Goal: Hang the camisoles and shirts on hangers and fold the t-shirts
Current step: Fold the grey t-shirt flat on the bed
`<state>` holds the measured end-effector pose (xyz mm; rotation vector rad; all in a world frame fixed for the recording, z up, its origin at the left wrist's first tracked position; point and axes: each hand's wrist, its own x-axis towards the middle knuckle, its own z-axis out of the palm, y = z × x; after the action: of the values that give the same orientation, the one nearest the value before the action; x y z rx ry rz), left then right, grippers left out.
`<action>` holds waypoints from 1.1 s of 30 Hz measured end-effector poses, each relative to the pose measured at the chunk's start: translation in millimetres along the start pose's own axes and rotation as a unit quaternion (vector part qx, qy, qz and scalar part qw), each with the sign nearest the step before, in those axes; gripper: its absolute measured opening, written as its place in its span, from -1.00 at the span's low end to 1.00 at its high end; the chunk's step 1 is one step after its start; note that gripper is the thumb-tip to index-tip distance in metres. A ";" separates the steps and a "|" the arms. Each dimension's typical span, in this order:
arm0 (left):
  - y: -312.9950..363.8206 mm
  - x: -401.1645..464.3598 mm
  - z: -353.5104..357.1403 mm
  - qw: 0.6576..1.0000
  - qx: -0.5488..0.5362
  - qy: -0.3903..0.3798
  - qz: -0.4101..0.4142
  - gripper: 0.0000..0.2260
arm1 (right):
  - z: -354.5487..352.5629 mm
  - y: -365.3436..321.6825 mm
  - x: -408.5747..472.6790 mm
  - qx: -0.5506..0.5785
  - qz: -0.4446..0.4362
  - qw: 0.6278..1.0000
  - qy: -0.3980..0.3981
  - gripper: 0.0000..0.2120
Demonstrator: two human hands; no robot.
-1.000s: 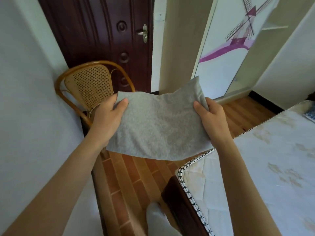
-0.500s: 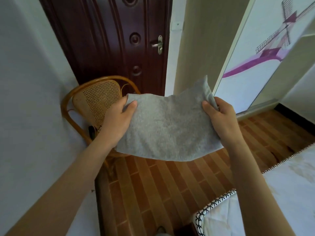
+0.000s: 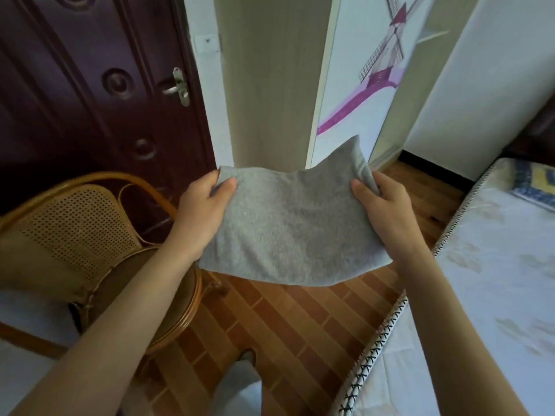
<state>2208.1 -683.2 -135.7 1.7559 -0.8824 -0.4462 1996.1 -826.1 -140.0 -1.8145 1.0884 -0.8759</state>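
Both hands' fingers, left hand (image 3: 204, 211) and right hand (image 3: 387, 211), pinch the folded grey t-shirt (image 3: 291, 226), fingertips hidden beneath.

Chair (image 3: 90, 235) left; bed (image 3: 495, 280) right (floor (image 3: 285, 325) between)

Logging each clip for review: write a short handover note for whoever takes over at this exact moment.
Left hand: pinches the left top corner of the folded grey garment.
Right hand: pinches its right top corner.
The garment hangs in the air between the wicker chair and the mattress, touching neither.
Done: this piece looks folded.
Left: set it down; no hangers or other clothes are in view.
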 end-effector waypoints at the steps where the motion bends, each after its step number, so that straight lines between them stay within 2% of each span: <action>1: -1.1 17.6 5.7 1.000 -0.003 -0.011 0.007 -0.83 | 0.4 0.9 11.8 -0.007 0.002 1.000 0.014 -0.78; 6: -4.9 121.4 28.5 0.997 -0.021 -0.067 0.041 -0.82 | 7.8 3.6 76.7 -0.011 0.015 0.996 0.089 -0.85; 13: -2.1 238.6 77.4 0.980 -0.045 -0.178 0.074 -0.84 | 16.1 13.7 140.2 -0.057 0.061 0.977 0.194 -0.79; 23: 13.6 320.8 193.6 0.941 -0.066 -0.312 0.110 -0.86 | -28.7 49.5 185.2 -0.084 0.142 0.935 0.312 -0.72; 29: 39.8 370.0 269.6 0.936 -0.066 -0.319 0.133 -0.85 | -73.1 83.2 248.6 -0.099 0.147 0.928 0.328 -0.72; 33: 68.1 402.4 331.9 0.936 -0.044 -0.317 0.150 -0.75 | -116.2 110.0 298.3 -0.093 0.142 0.925 0.339 -0.70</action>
<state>2225.6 -1208.9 -144.1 1.3673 -1.5322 -0.8561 1973.2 -1163.7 -147.1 -1.4569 1.8702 -1.2955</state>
